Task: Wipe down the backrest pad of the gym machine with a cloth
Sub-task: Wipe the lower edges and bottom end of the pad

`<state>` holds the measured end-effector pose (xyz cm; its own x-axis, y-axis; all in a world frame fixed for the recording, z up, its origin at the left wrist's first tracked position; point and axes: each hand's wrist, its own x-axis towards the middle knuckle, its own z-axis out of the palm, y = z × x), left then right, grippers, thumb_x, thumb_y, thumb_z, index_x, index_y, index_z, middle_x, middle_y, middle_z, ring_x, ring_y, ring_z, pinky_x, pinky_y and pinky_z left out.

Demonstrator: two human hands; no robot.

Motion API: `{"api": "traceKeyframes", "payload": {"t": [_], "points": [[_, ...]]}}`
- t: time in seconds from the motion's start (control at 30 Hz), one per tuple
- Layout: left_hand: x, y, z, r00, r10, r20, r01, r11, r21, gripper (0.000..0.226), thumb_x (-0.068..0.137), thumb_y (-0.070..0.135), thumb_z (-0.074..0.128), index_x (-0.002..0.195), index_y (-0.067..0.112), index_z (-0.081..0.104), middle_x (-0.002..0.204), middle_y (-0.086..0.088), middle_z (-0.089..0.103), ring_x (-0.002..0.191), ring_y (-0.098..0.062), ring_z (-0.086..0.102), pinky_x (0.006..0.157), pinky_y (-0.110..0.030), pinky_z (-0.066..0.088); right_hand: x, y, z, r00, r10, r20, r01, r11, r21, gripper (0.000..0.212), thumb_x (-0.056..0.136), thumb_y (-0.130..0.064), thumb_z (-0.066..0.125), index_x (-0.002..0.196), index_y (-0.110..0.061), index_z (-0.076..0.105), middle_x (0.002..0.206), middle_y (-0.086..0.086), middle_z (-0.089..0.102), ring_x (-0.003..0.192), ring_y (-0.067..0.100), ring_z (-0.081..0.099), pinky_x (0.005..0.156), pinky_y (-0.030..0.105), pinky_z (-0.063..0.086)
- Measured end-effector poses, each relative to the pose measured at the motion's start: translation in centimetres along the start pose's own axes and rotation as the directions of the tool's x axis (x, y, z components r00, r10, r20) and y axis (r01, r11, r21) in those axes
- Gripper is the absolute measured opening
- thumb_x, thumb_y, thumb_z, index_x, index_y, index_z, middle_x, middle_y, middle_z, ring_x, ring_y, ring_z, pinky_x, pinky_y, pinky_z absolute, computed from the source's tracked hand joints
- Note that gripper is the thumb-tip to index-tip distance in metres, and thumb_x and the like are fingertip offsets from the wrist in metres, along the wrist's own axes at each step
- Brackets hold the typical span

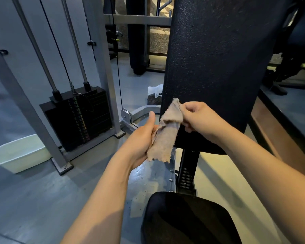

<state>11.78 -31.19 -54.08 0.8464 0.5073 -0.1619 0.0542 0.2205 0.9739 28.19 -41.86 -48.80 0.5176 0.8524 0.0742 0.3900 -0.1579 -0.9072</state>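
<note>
A tall black textured backrest pad [217, 57] stands upright at the centre right. In front of its lower left edge I hold a small beige cloth [163, 136] with both hands. My right hand [199, 118] pinches the cloth's top end with curled fingers. My left hand [143, 138] grips the cloth's left side lower down, thumb pointing up. The cloth hangs loose between them, its frayed lower edge free. It does not touch the pad's face.
The black seat pad [187, 219] lies below, near me. A weight stack [79, 117] in a grey frame stands to the left, with a white plastic tub [19, 154] on the floor beside it. A bag with white plastic [154, 95] sits behind the backrest.
</note>
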Motion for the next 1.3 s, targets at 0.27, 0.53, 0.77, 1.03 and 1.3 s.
{"api": "traceKeyframes", "payload": {"t": [0.27,0.53,0.77,1.03,1.3], "points": [[-0.4,-0.2,-0.3,0.989,0.138,-0.056,-0.138,0.99,0.014,0.026,0.102,0.019,0.058,0.117,0.002,0.07,0.109,-0.023,0.074,0.097,-0.037,0.07,0.091,-0.052,0.053,-1.7,0.1,1.3,0.94,0.289,0.183,-0.335,0.881,0.334,0.022,0.105,-0.038,0.056,0.101,-0.017,0.065,0.065,-0.002,0.063,0.067,0.016,0.06,0.064,0.028,0.047],[0.3,0.1,-1.2,0.956,0.197,-0.216,-0.145,0.961,0.234,0.038,0.092,0.043,0.067,0.12,0.017,0.068,0.112,-0.011,0.075,0.103,-0.031,0.071,0.095,-0.049,0.055,-1.7,2.4,1.3,1.0,0.006,-0.025,-0.002,0.986,0.167,0.026,0.1,-0.004,0.061,0.118,-0.021,0.07,0.094,0.004,0.075,0.081,0.009,0.066,0.081,0.027,0.053],[0.2,0.5,-1.5,0.954,0.272,-0.125,-0.195,0.881,0.43,0.036,0.1,0.026,0.064,0.135,0.033,0.059,0.113,0.014,0.074,0.08,0.018,0.063,0.071,0.0,0.044,-1.4,2.1,1.3,0.997,-0.067,-0.028,0.063,0.992,-0.106,0.022,0.088,-0.012,0.079,0.107,-0.023,0.075,0.091,-0.003,0.072,0.076,0.002,0.063,0.079,0.018,0.054],[0.2,1.4,-1.2,0.921,0.345,-0.181,-0.194,0.809,0.555,0.034,0.087,0.036,0.077,0.083,0.004,0.069,0.094,0.004,0.058,0.079,-0.008,0.057,0.073,-0.025,0.042,-0.9,0.8,-0.4,0.988,-0.132,-0.082,0.108,0.963,-0.245,0.007,0.097,-0.025,0.07,0.093,-0.025,0.076,0.077,-0.009,0.066,0.065,-0.003,0.054,0.069,0.018,0.046],[1.2,5.3,1.2,0.9,0.293,-0.321,-0.272,0.956,0.11,0.027,0.093,0.022,0.057,0.095,-0.004,0.061,0.083,-0.013,0.062,0.078,-0.025,0.06,0.068,-0.034,0.047,1.3,-2.8,-2.9,0.943,-0.232,-0.239,0.167,0.95,-0.265,0.009,0.098,-0.031,0.064,0.093,-0.03,0.072,0.094,-0.007,0.068,0.08,0.006,0.063,0.076,0.025,0.051]]}}
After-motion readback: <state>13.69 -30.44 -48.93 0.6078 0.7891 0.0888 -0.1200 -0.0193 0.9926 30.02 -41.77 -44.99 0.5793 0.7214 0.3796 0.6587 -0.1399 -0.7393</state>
